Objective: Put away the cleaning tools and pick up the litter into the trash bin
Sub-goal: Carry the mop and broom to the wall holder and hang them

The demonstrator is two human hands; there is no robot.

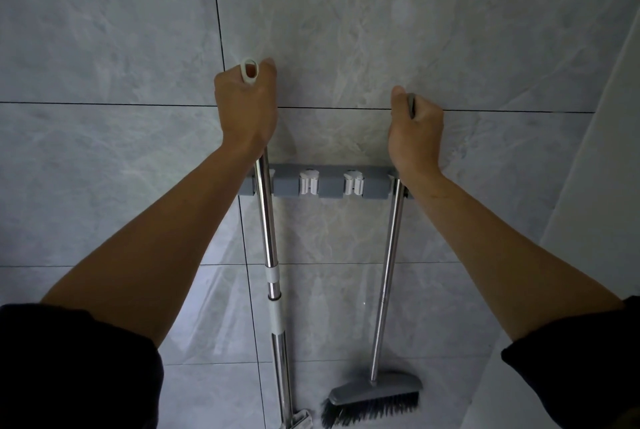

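The mop pole [266,221] and the brush pole [389,273] both stand nearly upright against the tiled wall [104,48], long axes vertical. Each runs down from the hand that holds it. The mop pole crosses the left end of the wall rack [329,186]. The brush pole crosses the right end and leans slightly, its lower part angled toward the mop. The brush head [375,394] hangs bristles down at the bottom of the view. Only a corner of the mop head [301,420] shows at the lower edge.

Whether either pole is seated in its end clip cannot be told: the mop pole covers the left clip and the wrist hides the right one. The two middle clips [308,181] are unoccupied.

Grip, left hand [246,106]: fingers wrapped fully round the top of the mop pole, above the rack. The white hanging loop [249,72] sticks out above the fist.

Grip, right hand [415,131]: fingers wrapped round the grey top end of the brush pole, thumb raised alongside it, also above the rack.

Judgement: each hand is nearest its own pole, so no crossing over is needed. The coming move probably turns on pressing each pole straight back toward the wall at rack height, then letting go once the clips hold.

Dark sleeves [69,359] frame both forearms.
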